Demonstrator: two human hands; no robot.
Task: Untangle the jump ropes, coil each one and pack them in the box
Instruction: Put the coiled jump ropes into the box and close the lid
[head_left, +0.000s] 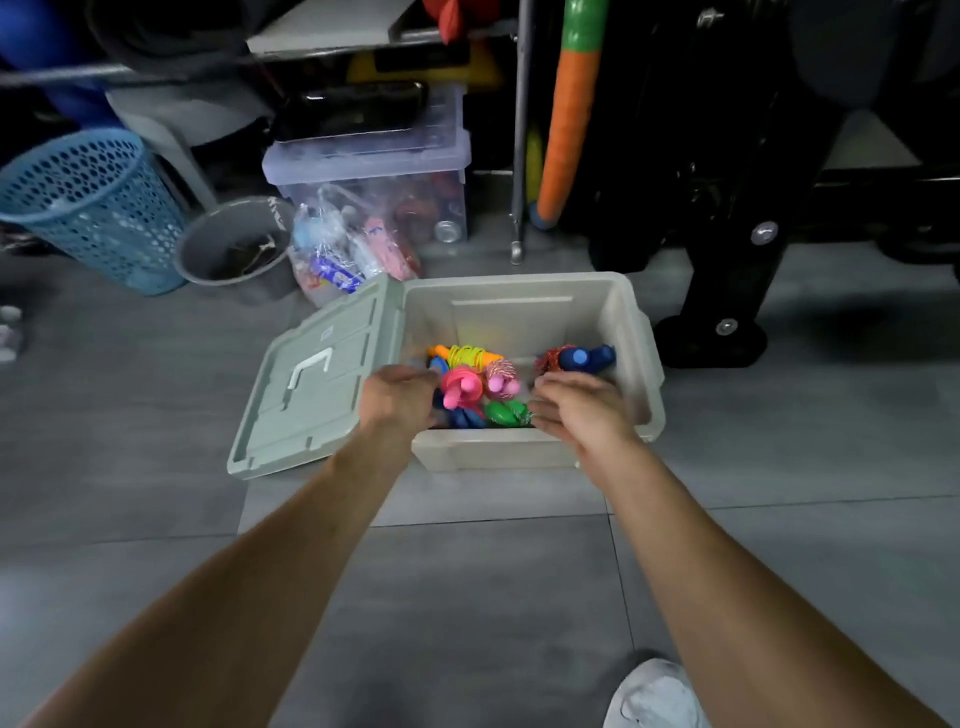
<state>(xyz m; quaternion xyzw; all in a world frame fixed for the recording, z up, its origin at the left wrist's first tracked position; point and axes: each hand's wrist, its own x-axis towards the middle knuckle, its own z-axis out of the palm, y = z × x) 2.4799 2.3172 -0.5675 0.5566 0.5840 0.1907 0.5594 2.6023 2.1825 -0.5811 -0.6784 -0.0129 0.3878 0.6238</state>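
Observation:
A pale grey plastic box (631, 332) stands open on the floor, its lid (306, 384) leaning against its left side. Inside lie several coiled jump ropes: a pink one (460, 389), a yellow-orange one (467, 356), a pink-white one (501, 376), a green one (506, 413) and a blue-handled red one (582, 358). My left hand (402, 395) hovers over the box's front left with fingers loosely curled, holding nothing. My right hand (579, 408) is over the front right, fingers relaxed and pointing left, blurred and empty.
Behind the box are a blue mesh basket (93, 208), a grey bucket (236, 241), a clear bag of items (348, 249) and a clear storage bin (374, 171). Black equipment legs (727, 260) stand at right. My shoe (654, 696) shows at the bottom.

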